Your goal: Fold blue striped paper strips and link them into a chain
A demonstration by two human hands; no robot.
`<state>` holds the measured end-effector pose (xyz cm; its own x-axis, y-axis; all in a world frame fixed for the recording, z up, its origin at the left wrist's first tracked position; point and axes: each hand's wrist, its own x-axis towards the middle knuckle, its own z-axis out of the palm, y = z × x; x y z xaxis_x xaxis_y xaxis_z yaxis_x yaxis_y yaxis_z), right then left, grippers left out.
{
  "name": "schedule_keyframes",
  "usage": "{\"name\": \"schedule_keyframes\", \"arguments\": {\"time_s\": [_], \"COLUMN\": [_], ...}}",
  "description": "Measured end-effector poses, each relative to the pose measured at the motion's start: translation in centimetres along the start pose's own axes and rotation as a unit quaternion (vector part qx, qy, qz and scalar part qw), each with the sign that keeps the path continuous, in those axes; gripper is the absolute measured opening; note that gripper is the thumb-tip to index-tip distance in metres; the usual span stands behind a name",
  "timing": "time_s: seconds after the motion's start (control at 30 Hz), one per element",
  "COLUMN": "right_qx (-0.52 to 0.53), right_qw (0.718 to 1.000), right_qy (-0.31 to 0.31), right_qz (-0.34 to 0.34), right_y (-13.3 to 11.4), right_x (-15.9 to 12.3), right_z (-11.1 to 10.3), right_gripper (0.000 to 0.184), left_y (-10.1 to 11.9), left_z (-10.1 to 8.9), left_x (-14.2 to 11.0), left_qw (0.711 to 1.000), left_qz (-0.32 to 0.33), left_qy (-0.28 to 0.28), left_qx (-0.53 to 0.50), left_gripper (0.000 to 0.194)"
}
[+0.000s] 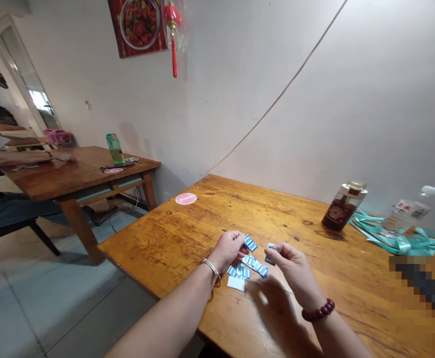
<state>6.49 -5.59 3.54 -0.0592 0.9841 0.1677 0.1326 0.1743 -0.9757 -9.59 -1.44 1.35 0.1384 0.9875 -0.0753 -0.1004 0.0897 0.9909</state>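
My left hand (227, 248) is closed, pinching a small blue-and-white striped card (251, 243) that juts out past the fingertips. Across from it, my right hand (295, 266) grips another small blue-and-white card (270, 259) between thumb and fingers. Below the hands, on the wooden table (157, 238), lie more striped cards (255, 266), overlapping in a loose spread. Nearest to me is a plain white card (235, 283), lying flat. The print on the cards is too small to read.
At the right stand a dark drink bottle (339, 211) and a clear plastic bottle (403, 219) among turquoise ribbons (407, 244). A pink round sticker (186, 199) marks the table's far left. Another person sits at a second table (64, 171) with a green bottle (115, 150).
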Motion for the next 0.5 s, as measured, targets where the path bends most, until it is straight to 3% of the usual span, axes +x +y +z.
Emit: {"name": "schedule_keyframes", "arguments": {"time_s": [0.27, 0.5], "right_qx": [-0.017, -0.075], "right_qw": [0.995, 0.995], "right_qy": [-0.096, -0.069], "right_qz": [-0.029, -0.016], "right_y": [-0.2, 1.4], "right_x": [-0.7, -0.5], "right_z": [0.6, 0.4], "right_gripper": [0.023, 0.022], "left_y": [-0.1, 0.5], "left_z": [1.4, 1.2], "left_x": [-1.0, -1.6], "left_qw": [0.991, 0.983], "left_qz": [0.035, 0.001], "left_qy": [-0.08, -0.162], "left_qx": [0.1, 0.085], "left_gripper": [0.028, 0.033]}}
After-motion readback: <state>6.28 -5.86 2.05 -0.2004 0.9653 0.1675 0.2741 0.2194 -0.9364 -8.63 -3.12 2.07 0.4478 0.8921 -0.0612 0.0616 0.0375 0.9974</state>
